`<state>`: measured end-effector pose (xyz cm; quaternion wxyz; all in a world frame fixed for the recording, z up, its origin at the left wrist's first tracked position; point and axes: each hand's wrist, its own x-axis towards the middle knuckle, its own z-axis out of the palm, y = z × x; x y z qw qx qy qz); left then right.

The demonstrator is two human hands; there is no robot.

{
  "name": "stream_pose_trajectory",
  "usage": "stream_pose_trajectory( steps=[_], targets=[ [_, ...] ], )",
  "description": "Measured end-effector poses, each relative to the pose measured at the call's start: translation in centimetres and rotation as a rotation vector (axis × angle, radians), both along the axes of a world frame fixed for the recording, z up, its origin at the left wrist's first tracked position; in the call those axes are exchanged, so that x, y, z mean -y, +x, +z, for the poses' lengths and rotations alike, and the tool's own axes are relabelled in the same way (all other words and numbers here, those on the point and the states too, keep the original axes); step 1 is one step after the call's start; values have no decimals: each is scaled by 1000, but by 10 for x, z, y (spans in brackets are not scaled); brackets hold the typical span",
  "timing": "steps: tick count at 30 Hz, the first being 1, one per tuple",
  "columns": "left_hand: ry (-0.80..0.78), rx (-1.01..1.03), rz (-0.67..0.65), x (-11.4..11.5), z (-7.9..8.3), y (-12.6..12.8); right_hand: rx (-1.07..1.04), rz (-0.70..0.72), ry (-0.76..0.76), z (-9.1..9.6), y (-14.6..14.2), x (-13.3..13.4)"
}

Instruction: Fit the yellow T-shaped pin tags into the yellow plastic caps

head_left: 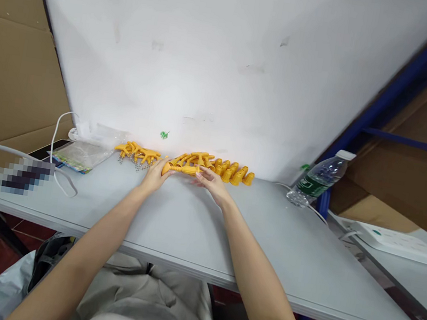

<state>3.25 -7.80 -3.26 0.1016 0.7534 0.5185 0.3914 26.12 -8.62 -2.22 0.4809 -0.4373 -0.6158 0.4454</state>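
A yellow plastic piece with a ridged shaft (182, 169) lies sideways between my hands, just above the table. My left hand (154, 174) is closed round its wider left end. At the right end, the fingers of my right hand (212, 182) pinch the tip, where a small cup-like part seems to sit; the fingers partly cover it. Behind my hands is a row of similar yellow T-shaped pieces (199, 156). Several small yellow cups (236, 176) stand to the right of them. On the left lies a heap of yellow pieces (139, 152) with ball chains (141, 166).
A clear plastic bottle (322, 178) leans at the right by a blue rack post. Clear bags (84, 155), a white cable (56, 129) and a blurred-out dark object (26, 176) lie at the left. A white power strip (398, 243) rests on the right shelf. A white panel (227, 75) backs the table.
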Motion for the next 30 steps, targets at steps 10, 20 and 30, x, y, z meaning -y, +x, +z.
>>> stream_pose_trajectory(
  steps=[10, 20, 30],
  targets=[
    [-1, 14, -10, 0, -1, 0, -18, -43, -55, 1, -7, 0],
    [140, 86, -73, -10, -11, -3, -19, -13, 4, 1, -3, 3],
    [135, 105, -98, -9, -10, -4, -13, -65, -88, 1, -10, 2]
  ],
)
